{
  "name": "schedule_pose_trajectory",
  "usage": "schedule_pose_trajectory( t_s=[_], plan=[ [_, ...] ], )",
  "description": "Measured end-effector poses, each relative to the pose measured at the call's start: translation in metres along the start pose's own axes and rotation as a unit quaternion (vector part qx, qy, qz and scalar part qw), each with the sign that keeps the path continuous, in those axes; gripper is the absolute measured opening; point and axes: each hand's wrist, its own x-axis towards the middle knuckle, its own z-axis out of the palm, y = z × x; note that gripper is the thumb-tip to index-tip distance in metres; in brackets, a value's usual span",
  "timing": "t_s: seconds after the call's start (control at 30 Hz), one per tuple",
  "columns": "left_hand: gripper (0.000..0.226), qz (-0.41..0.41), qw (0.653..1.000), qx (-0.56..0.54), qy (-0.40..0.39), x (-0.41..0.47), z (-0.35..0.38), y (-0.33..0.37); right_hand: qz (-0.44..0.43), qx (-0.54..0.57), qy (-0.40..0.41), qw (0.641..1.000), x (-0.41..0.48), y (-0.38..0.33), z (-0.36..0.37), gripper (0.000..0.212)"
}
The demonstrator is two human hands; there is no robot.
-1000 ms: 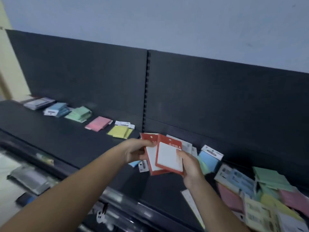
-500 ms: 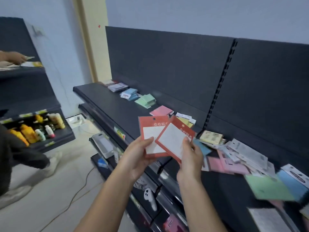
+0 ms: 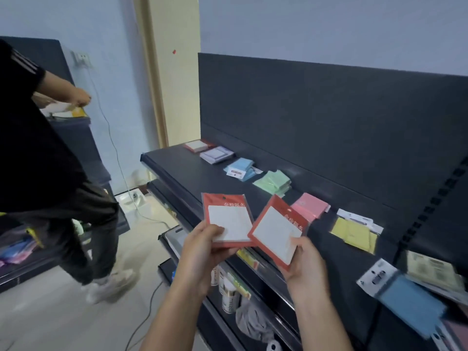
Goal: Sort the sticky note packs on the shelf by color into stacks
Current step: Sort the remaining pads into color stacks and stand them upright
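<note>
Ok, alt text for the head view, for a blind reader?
Two red-bordered white sticky note packs are held at a dark shelf, the left pack in the left hand, the right pack in the right hand. Beyond them a blue stack, green stack, pink stack and yellow stack lie in a row.

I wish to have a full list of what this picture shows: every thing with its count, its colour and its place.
Red-framed packs of white sticky notes: two, red and white, one held in each hand.
Red-framed stack: one, red and white, far end of shelf.
Lilac-white stack: one, next along.
Blue stack: one, next.
Green stack: one, next.
Pink stack: one, next.
Yellow stack: one, nearest of the row.
Unsorted packs: several, blue and pale yellow among them, right end of shelf.
Black metal shelf: one, black, in front.
Other person: one, black clothes, left, at another shelf.
Left hand: grips one pack.
Right hand: grips the other.
</note>
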Motion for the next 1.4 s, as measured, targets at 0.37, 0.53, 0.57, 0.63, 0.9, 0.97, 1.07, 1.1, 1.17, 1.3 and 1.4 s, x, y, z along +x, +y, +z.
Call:
schedule_pose_trajectory(
  t_s=[0.37,0.53,0.57,0.63,0.9,0.97,1.07,1.1,1.17,1.3,1.4],
  plan=[
    [0.021,0.004,0.999,0.048,0.012,0.117,-0.084,0.032,-0.044,-0.083,-0.002,0.996,0.089,0.038,0.101,0.013],
    [0.021,0.011,0.996,0.067,0.063,0.194,-0.107,0.051,-0.033,-0.072,-0.033,0.996,0.155,0.061,0.164,0.014],
    [0.023,0.009,0.995,0.073,0.071,0.213,-0.11,0.058,-0.027,-0.07,-0.038,0.996,0.17,0.063,0.177,0.015],
    [0.027,0.005,0.993,0.083,0.085,0.251,-0.113,0.074,-0.019,-0.07,-0.045,0.996,0.199,0.062,0.202,0.019],
    [0.018,0.001,0.989,0.134,0.06,0.379,-0.119,0.123,-0.064,-0.17,-0.032,0.983,0.293,0.045,0.283,0.016],
    [0.019,-0.003,0.988,0.148,0.04,0.41,-0.122,0.13,-0.062,-0.187,-0.046,0.979,0.313,0.046,0.3,0.015],
    [0.025,0.001,0.987,0.16,0.021,0.465,-0.124,0.142,-0.075,-0.209,-0.053,0.974,0.347,0.044,0.328,0.016],
    [0.028,0.003,0.987,0.157,0.021,0.483,-0.123,0.146,-0.081,-0.215,-0.047,0.972,0.359,0.044,0.337,0.017],
    [0.031,0.002,0.986,0.164,0.017,0.519,-0.123,0.149,-0.092,-0.221,-0.019,0.971,0.383,0.047,0.353,0.02],
    [0.031,-0.021,0.979,0.204,-0.016,0.587,-0.123,0.147,-0.102,-0.247,0.028,0.963,0.427,0.06,0.385,0.03],
    [0.025,-0.02,0.967,0.251,-0.041,0.625,-0.122,0.141,-0.107,-0.288,0.064,0.95,0.455,0.071,0.404,0.04]
  ],
)
